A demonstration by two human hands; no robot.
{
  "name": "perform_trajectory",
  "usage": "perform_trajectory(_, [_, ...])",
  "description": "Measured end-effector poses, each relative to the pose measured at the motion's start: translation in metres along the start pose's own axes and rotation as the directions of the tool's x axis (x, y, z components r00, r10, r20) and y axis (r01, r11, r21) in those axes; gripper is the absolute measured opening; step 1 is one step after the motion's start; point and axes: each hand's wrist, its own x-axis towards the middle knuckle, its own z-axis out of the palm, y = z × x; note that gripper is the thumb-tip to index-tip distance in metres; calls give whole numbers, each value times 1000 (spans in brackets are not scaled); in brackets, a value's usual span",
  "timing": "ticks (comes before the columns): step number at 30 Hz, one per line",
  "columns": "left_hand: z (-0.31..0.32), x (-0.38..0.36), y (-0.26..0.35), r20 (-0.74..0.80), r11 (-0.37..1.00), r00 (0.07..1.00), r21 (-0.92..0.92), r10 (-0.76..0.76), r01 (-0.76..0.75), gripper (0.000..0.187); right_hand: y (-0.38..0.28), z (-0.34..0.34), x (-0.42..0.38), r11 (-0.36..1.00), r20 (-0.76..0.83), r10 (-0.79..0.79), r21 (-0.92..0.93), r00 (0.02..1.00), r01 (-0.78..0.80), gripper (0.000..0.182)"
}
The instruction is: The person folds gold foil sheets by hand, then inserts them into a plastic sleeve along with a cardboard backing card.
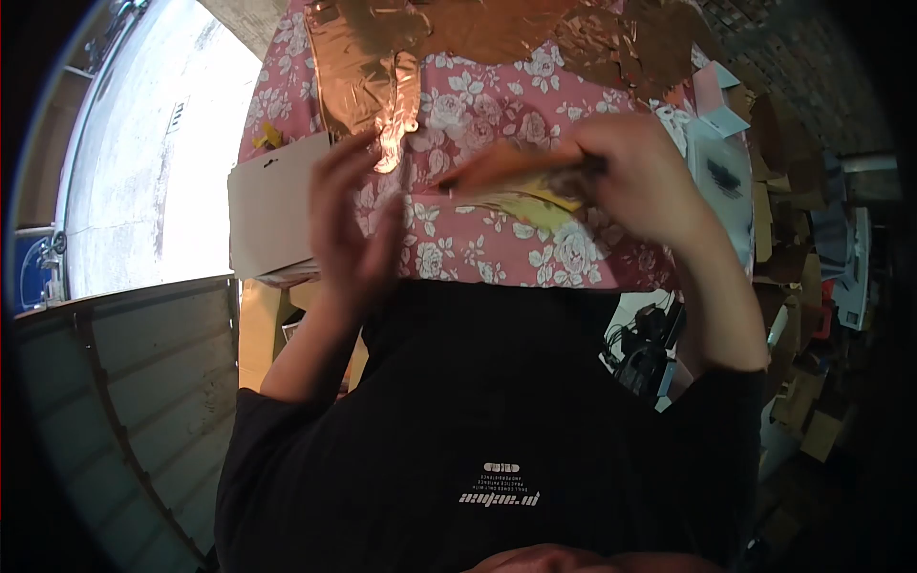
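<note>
Table: pink floral cloth | far: copper-coloured foil | left: cardboard | right: translucent container, pale box

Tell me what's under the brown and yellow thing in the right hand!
Around the brown and yellow thing in the right hand, you can see pink flowery cloth. Whatever is straight underneath is covered, so I can't tell.
</note>
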Motion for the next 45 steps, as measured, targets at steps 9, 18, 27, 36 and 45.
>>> perform_trajectory(9, [21, 17, 8, 892, -215, 127, -239, -433, 947, 47, -6, 59, -80, 745, -398, -666, -393, 631, 539, 13])
perform_trajectory(18, [43, 28, 30, 667, 383, 410, -197, -622, 902, 38, 6, 92, -115, 976, -576, -204, -184, 791, 118, 32])
perform_trajectory(27, [63, -2, 24, 567, 335, 493, -365, -660, 868, 31, -8, 121, -110, 547, -70, 635, 745, 770, -383, 36])
perform_trajectory(36, [61, -3, 22, 649, -8, 277, -400, -709, 917, 32, 1, 143, -113, 167, 9, 644, 974, 765, -152, 30])
perform_trajectory(45, [64, -5, 23, 622, 108, 359, -404, -695, 908, 29, -22, 142, -115, 294, -136, 664, 952, 735, -89, 34])
